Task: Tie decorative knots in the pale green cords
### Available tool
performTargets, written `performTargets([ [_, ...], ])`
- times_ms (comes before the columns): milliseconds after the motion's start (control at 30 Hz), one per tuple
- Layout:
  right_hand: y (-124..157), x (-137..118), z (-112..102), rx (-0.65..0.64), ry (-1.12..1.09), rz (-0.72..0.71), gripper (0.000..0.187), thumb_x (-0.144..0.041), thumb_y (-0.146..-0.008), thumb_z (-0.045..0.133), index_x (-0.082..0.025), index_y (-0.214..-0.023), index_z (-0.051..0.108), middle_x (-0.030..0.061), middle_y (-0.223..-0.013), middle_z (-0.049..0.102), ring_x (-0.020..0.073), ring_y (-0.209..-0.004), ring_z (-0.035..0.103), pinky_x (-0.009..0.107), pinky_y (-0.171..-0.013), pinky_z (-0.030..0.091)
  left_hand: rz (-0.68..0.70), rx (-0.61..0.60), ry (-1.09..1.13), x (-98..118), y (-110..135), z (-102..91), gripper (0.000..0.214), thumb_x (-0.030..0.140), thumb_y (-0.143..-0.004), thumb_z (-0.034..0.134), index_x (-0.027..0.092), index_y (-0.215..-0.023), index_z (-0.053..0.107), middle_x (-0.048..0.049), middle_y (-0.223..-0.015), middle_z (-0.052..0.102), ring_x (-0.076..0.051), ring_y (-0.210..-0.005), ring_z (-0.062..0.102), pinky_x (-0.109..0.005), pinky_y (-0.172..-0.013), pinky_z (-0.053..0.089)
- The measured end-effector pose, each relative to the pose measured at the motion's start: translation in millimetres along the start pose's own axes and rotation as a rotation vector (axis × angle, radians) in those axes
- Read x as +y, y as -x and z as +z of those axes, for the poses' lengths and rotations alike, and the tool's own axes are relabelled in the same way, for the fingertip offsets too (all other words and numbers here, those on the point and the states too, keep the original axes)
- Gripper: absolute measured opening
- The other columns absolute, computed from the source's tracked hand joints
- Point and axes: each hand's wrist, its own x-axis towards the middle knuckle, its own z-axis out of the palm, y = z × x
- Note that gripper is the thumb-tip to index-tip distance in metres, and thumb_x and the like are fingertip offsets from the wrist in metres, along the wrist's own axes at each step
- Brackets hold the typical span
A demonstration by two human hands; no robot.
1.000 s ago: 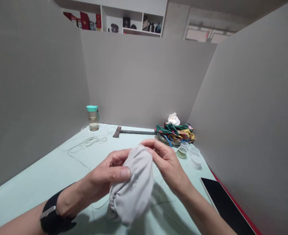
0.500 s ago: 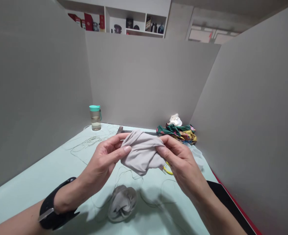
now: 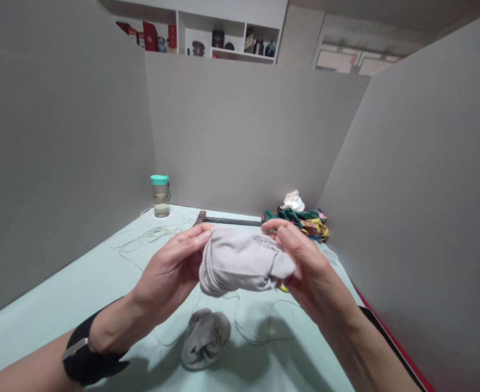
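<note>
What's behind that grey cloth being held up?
Past the cloth, a hammer handle shows above its top edge, and something yellow peeks out below. The table directly behind the cloth is covered, so anything lying there can't be seen.

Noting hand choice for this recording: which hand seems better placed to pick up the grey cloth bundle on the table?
Left, probably: the left hand looks nearer the grey cloth bundle, while the right hand is farther across. Both hold the light grey cloth, so the left would need freeing first.

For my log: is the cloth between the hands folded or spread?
Folded: the held cloth shows stacked layers at its left end.
</note>
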Motion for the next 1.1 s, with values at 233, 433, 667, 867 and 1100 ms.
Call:
performTargets([
  [233, 10.5, -4.7, -2.5, 0.116, 0.451, -0.363, 0.027, -0.048, -0.087, 0.085, -0.030, -0.102, 0.072, 0.0077, -0.147, 0.058, 0.0298, -0.126, 0.060, 0.035, -0.085, 0.055, -0.045, 0.016, 0.000, -0.6, 2.8, 1.9, 0.038, 0.039, -0.088, 0.083, 0.023, -0.122, 0.081, -0.0090, -0.101, 0.080, -0.019, -0.076, 0.068, -0.024, -0.063, 0.054],
  [433, 11.0, -2.3, 10.1, 0.056, 0.811, -0.468, 0.013, -0.031, -0.098, 0.068, -0.027, -0.090, 0.078, 0.0084, -0.119, 0.068, 0.0273, -0.114, 0.063, 0.044, -0.099, 0.048, -0.026, -0.038, -0.046, -0.8, 5.6, 2.4, 0.059, 0.031, -0.081, 0.092, 0.030, -0.138, 0.074, -0.0073, -0.107, 0.083, -0.023, -0.096, 0.073, -0.028, -0.081, 0.058],
  [667, 9.0, -4.1, 7.0, 0.249, 0.631, -0.463, 0.015, -0.030, -0.100, 0.059, -0.024, -0.086, 0.063, -0.0003, -0.084, 0.061, 0.0162, -0.076, 0.057, 0.030, -0.069, 0.047, 0.019, -0.008, -0.135, -1.9, 5.0, -1.4, 0.049, 0.033, -0.087, 0.087, 0.022, -0.134, 0.076, -0.0073, -0.093, 0.081, -0.021, -0.078, 0.070, -0.029, -0.069, 0.055],
  [867, 6.8, -2.6, 6.8, 0.239, 0.501, -0.356, 0.011, -0.036, -0.100, 0.058, -0.025, -0.098, 0.059, -0.0007, -0.094, 0.064, 0.0160, -0.081, 0.065, 0.030, -0.072, 0.055, 0.054, -0.056, -0.177, 1.5, 6.0, 1.9, 0.028, 0.042, -0.088, 0.086, 0.020, -0.105, 0.086, -0.0072, -0.092, 0.079, -0.018, -0.072, 0.065, -0.026, -0.063, 0.056],
  [1100, 15.6, 7.0, 35.4, -0.115, 0.793, -0.327, 0.011, -0.027, -0.096, 0.066, -0.020, -0.105, 0.068, 0.0055, -0.103, 0.073, 0.0211, -0.092, 0.067, 0.035, -0.083, 0.051, 0.114, -0.064, -0.241, -3.9, 12.0, 0.4, 0.019, 0.037, -0.089, 0.089, 0.032, -0.107, 0.087, 0.0010, -0.087, 0.080, -0.015, -0.078, 0.069, -0.018, -0.074, 0.058],
])
